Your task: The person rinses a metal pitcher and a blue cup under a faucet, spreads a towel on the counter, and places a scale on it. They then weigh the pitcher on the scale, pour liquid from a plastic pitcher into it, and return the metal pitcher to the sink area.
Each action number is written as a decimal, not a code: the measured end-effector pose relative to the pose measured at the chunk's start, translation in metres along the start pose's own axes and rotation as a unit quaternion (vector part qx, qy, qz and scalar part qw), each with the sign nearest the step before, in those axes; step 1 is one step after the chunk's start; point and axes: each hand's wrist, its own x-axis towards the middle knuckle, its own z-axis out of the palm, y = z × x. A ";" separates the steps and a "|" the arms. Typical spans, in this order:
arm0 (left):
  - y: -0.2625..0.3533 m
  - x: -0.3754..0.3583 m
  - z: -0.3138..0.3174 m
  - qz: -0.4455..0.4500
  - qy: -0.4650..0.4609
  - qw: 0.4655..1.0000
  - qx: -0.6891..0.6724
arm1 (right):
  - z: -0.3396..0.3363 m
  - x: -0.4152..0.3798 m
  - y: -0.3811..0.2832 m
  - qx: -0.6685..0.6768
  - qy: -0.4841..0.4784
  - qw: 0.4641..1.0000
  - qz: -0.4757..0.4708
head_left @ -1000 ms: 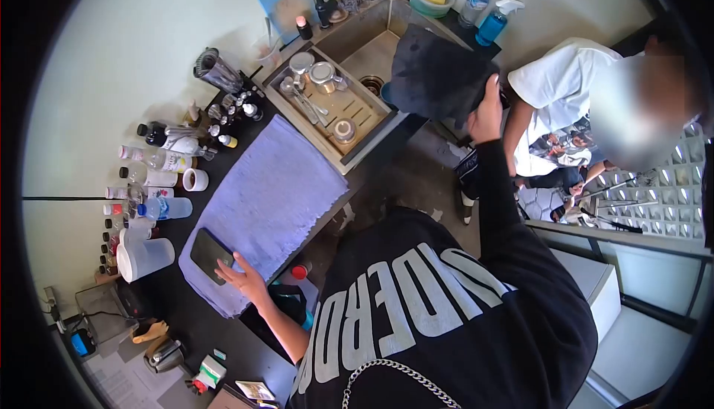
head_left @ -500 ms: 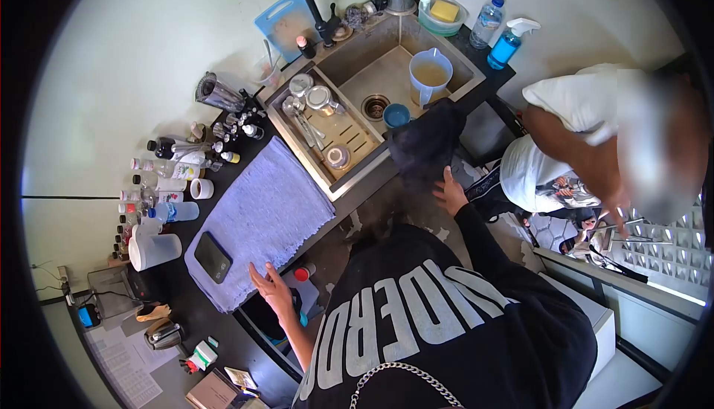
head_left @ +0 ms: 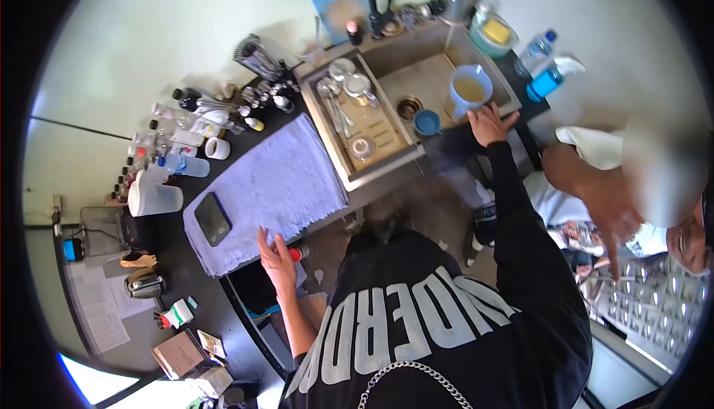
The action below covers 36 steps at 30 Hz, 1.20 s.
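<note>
My right hand [head_left: 491,124] reaches out to the sink's front right rim, its fingers apart. Just beyond the fingertips, a translucent jug [head_left: 471,91] of cloudy liquid stands in the basin. A small blue cup [head_left: 427,122] sits left of the jug, near the drain [head_left: 409,107]. A dark cloth [head_left: 452,143] hangs over the sink's front edge beside my right hand. My left hand [head_left: 277,262] is held with fingers spread near the front edge of a purple towel [head_left: 286,175]. A black phone [head_left: 213,219] lies on that towel.
Jars and spoons fill the sink's slotted tray [head_left: 375,123]. Several bottles [head_left: 182,165] line the wall at left. A black faucet [head_left: 378,7] rises behind the sink. A spray bottle [head_left: 547,83] stands right of it. Another person [head_left: 595,171] is close on the right.
My right hand has moved up and forward from below the dark cloth to the sink rim by the jug. My left hand stays near the towel edge. The view has shifted.
</note>
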 end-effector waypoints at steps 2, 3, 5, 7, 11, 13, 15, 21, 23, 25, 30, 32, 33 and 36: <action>-0.004 -0.008 -0.002 -0.003 0.021 1.000 0.014 | 0.007 -0.004 -0.001 0.001 0.052 0.998 0.044; -0.003 -0.017 -0.004 -0.037 0.011 0.999 -0.003 | 0.015 -0.010 -0.005 0.016 0.096 0.993 0.065; -0.005 -0.033 -0.006 -0.115 -0.005 0.993 -0.033 | 0.021 -0.026 -0.017 0.080 0.159 0.982 0.061; -0.024 -0.041 -0.001 -0.089 -0.012 0.996 -0.019 | -0.005 -0.050 -0.049 0.163 0.209 0.964 0.023; -0.022 -0.042 -0.004 0.011 -0.073 0.992 0.103 | -0.017 -0.091 -0.124 0.414 0.171 0.891 -0.072; -0.017 -0.033 -0.010 0.039 -0.031 0.997 0.063 | -0.029 -0.107 -0.158 0.479 0.041 0.871 -0.103; -0.037 -0.027 -0.016 0.027 -0.007 0.998 0.048 | -0.007 -0.119 -0.184 0.629 -0.103 0.764 -0.105; -0.060 0.010 -0.049 -0.120 -0.042 0.988 0.090 | -0.058 -0.116 -0.252 0.579 -0.106 0.800 -0.118; -0.091 0.021 -0.071 -0.084 0.110 0.989 0.052 | -0.053 -0.118 -0.272 0.615 -0.110 0.771 -0.124; -0.122 0.042 -0.092 -0.060 0.175 0.983 0.016 | -0.046 -0.129 -0.296 0.611 -0.122 0.774 -0.115; -0.203 0.091 -0.132 -0.059 0.156 0.984 0.059 | -0.042 -0.154 -0.369 0.692 -0.233 0.675 -0.109; -0.208 0.108 -0.136 -0.087 0.103 0.990 0.052 | -0.050 -0.162 -0.409 0.630 -0.220 0.725 -0.172; -0.223 0.115 -0.135 -0.058 0.103 0.992 0.044 | -0.063 -0.162 -0.428 0.608 -0.201 0.741 -0.201; -0.236 0.134 -0.148 0.002 0.078 0.997 0.026 | -0.077 -0.155 -0.475 0.563 -0.177 0.759 -0.275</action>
